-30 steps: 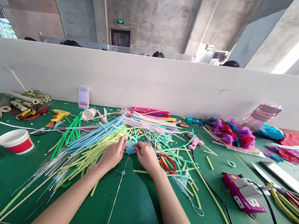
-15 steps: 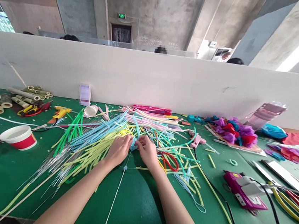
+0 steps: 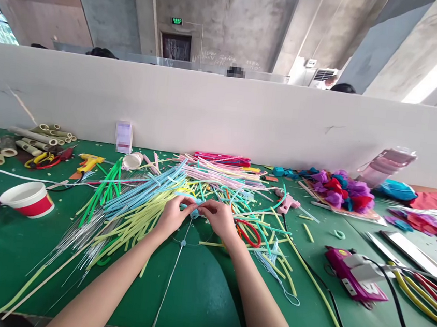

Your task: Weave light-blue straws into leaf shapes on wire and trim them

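Observation:
Both hands meet at the table's middle on a small light-blue pipe cleaner (image 3: 195,213), bent round the top of a thin wire stem (image 3: 167,288). My left hand (image 3: 174,215) pinches it from the left between thumb and fingers. From the right, my right hand (image 3: 218,217) pinches the same piece, and the fingertips nearly touch. Lower on the stem sits a small pale-blue knob (image 3: 183,243). Fingers partly hide the blue piece. Behind and left of the hands lie heaps of blue pipe cleaners (image 3: 143,189) and yellow pipe cleaners (image 3: 134,223).
Silver wires (image 3: 74,237) and green pipe cleaners (image 3: 102,193) lie to the left, near a paper cup (image 3: 29,201) and a yellow glue gun (image 3: 89,162). On the right are a pink glue gun (image 3: 287,202), a blue tassel (image 3: 275,271), a purple power strip (image 3: 355,276) and scissors (image 3: 384,251).
The blue strand that stood up above the hands now runs lower, between the fingertips. My left hand has turned, with its thumb and fingers reaching rightward; my right fingers have drawn closer over the piece.

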Demonstrator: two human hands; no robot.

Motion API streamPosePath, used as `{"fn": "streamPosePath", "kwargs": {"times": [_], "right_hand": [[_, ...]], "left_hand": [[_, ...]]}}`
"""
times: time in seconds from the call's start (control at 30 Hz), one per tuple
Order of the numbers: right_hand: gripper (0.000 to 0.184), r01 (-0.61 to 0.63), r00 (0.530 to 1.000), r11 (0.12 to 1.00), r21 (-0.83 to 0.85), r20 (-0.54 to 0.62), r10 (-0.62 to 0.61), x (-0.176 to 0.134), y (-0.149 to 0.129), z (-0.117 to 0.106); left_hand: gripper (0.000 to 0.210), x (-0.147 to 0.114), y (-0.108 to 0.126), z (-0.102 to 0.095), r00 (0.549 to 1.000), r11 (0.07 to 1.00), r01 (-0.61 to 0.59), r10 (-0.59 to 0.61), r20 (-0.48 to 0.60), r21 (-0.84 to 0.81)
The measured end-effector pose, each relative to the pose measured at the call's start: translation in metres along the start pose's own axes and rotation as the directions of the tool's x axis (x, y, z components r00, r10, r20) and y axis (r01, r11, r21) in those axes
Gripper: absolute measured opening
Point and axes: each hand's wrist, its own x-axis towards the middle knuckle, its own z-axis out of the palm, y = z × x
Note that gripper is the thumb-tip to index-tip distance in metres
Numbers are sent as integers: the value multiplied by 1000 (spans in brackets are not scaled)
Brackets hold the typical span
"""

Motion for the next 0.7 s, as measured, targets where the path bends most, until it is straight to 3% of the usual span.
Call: {"fn": "streamPosePath", "kwargs": {"times": [0.17, 0.4, 0.6, 0.7], "right_hand": [[25, -1, 998, 998, 66, 58, -3, 0, -1, -2], [38, -67, 998, 924, 376, 17, 65, 2, -3, -3], [34, -25, 997, 933, 358, -58, 49, 3, -5, -2], [31, -23, 998, 939, 343, -43, 40, 2, -3, 1]], "left_hand": [[23, 2, 0, 0, 999, 997, -28, 30, 29, -75], [21, 1, 17, -3, 995, 989, -12, 26, 94, -144], [21, -1, 18, 0, 988, 978, -8, 41, 151, -208], [33, 1, 16, 3, 996, 962, 44, -20, 89, -270]]}}
